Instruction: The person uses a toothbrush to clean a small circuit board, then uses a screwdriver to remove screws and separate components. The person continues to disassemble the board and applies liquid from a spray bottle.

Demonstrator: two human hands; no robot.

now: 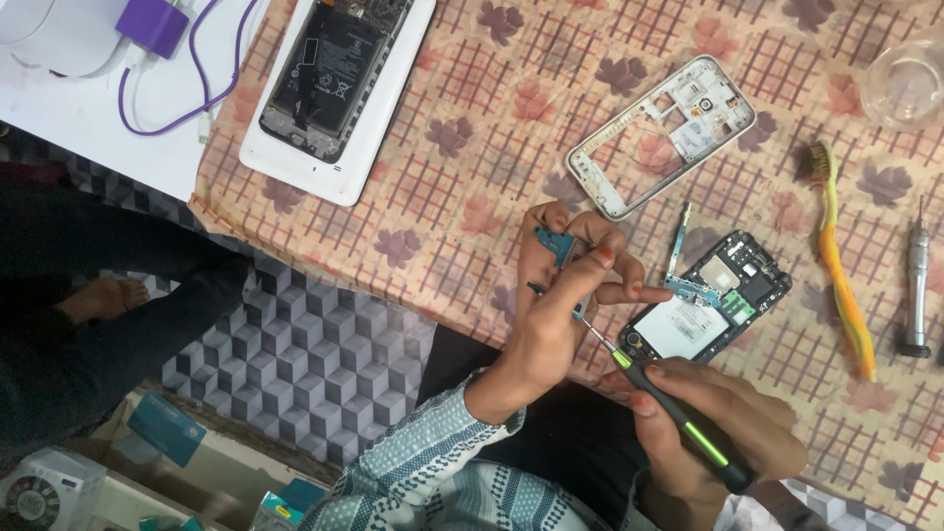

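Over the patterned surface (472, 128), near its front edge: both hands busy, close together.
Left hand (556, 324): fingers pinching a small blue board (557, 243), held up just above the cloth.
Right hand (713, 423): fingers wrapped tight round a screwdriver (678, 418), black with green stripes, tip angled up at the underside of the board.
Doing it well: I'd say keep the tip square in the screw head, press lightly, turn slowly, and keep the board steady between thumb and forefinger so it can't twist.
Risk: a slip could scratch the board or send a screw off the edge.
Phone (710, 300): opened, lying just right of the left hand, white label and green part showing; a thin strip part sticks up beside it.
Frame (661, 135): empty silver shell, behind the hands.
Tray (339, 98): white, far left, holds another opened phone with a black battery.
Cup (905, 84): clear, top right corner; contents can't be made out.
Brush (841, 265): yellow-orange, lying right of the phone.
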